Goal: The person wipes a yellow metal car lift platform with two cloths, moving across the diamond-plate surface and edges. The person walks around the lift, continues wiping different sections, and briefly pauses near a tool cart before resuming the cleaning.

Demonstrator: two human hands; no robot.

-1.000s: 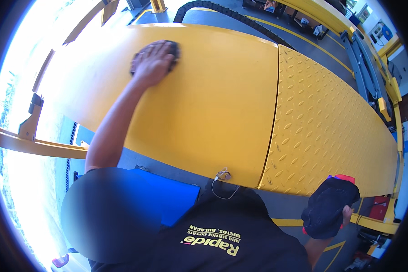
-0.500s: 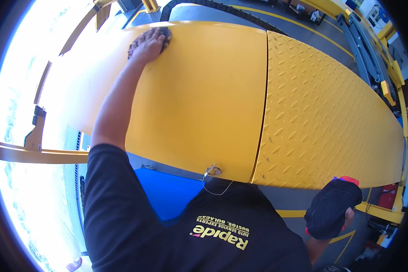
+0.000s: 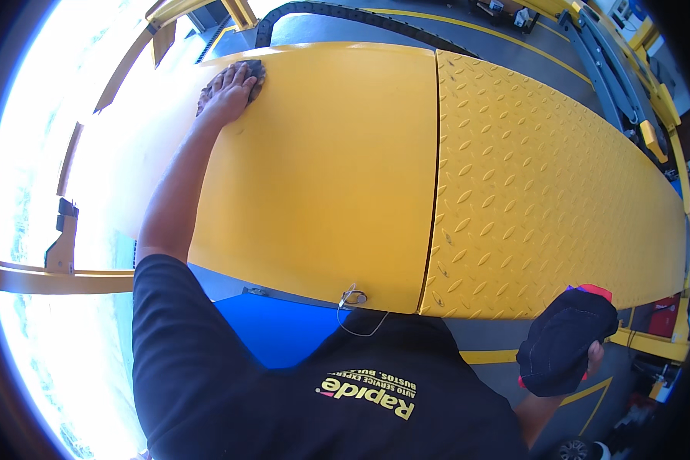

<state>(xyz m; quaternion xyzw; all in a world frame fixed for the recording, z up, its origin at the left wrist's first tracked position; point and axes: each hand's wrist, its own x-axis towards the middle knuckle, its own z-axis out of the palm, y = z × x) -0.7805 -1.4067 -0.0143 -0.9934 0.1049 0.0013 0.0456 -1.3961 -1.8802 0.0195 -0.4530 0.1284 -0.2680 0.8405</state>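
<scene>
My left hand (image 3: 228, 96), arm stretched out, presses a dark patterned rag (image 3: 255, 74) flat against the smooth yellow metal panel (image 3: 322, 184), near its far left part. The fingers lie over the rag and hide most of it. At the lower right, my right hand (image 3: 595, 354) grips a bunched black cloth item (image 3: 561, 345) with pale stitching and red and purple at its edges. Most of that hand is behind the cloth. The cloth appears just in front of the near edge of a yellow tread-plate section (image 3: 529, 192).
A thin wire loop (image 3: 350, 296) sits at the panel's near edge, above a blue surface (image 3: 276, 330). Beyond the panel curves a black cable chain (image 3: 345, 11). Yellow rails (image 3: 69, 279) stand left, and a grey lift frame (image 3: 602, 73) stands far right.
My left hand and the rag have slid slightly left along the panel. The whole view has shifted a little. My right hand keeps its hold on the black cloth item.
</scene>
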